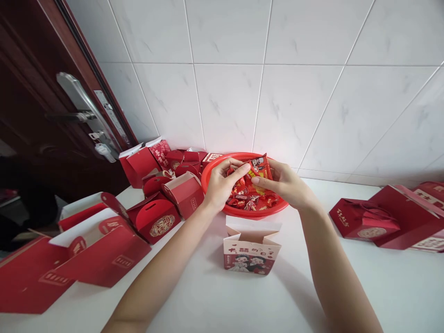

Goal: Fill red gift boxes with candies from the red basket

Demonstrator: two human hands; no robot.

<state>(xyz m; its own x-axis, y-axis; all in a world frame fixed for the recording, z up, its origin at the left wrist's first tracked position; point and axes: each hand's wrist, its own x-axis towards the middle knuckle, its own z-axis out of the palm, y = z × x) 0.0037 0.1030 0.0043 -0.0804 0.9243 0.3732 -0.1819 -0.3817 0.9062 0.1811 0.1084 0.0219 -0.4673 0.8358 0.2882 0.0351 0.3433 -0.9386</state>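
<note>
With our left hand (218, 187) and right hand (282, 185) pinching candy packets (258, 169) over the red tray (211, 178), we should grip lightly, lifting straight toward the open box (251, 252).

Glossy plastic tray (211, 172); matt paper box (251, 252); glossy wall tiles (294, 83).

Red gift boxes (104, 249) left, red bags (391, 217) right, dark door (41, 106).

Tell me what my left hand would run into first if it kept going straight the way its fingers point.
Probably the red packet pinched by the right hand: the left hand points right, over the red tray. Depth is unclear.
</note>
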